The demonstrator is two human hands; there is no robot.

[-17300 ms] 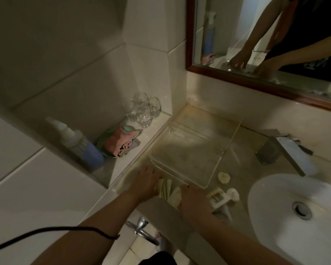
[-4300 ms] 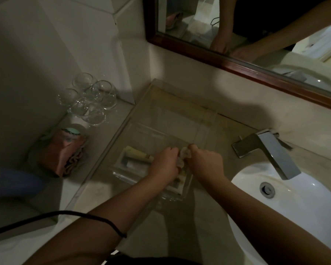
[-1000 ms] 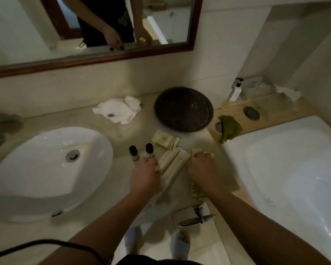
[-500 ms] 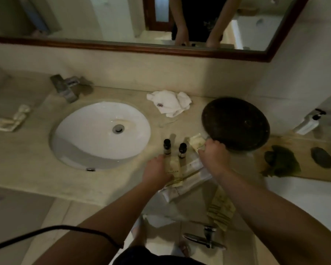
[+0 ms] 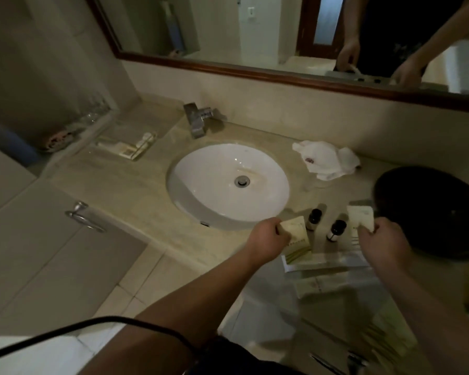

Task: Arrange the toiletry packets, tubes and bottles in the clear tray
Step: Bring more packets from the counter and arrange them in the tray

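Observation:
My left hand (image 5: 266, 240) grips a cream toiletry packet (image 5: 297, 234) just right of the sink. A second cream packet (image 5: 361, 217) is pinched in my right hand (image 5: 382, 243). Between my hands stand two small dark-capped bottles (image 5: 313, 219) (image 5: 335, 230). Long pale packets (image 5: 328, 262) lie on the counter below them, with more (image 5: 336, 284) at the edge. The clear tray (image 5: 127, 136) sits far left on the counter and holds a few packets and tubes (image 5: 136, 147).
A white oval sink (image 5: 228, 182) with a steel tap (image 5: 198, 120) fills the counter's middle. A crumpled white cloth (image 5: 325, 158) lies behind, a round dark plate (image 5: 431, 215) at right. Glasses (image 5: 95, 112) stand in the left corner. A mirror hangs above.
The view has swung left, so the tray at far left shows again. Each hand has lifted a cream packet off the pile beside the two small bottles.

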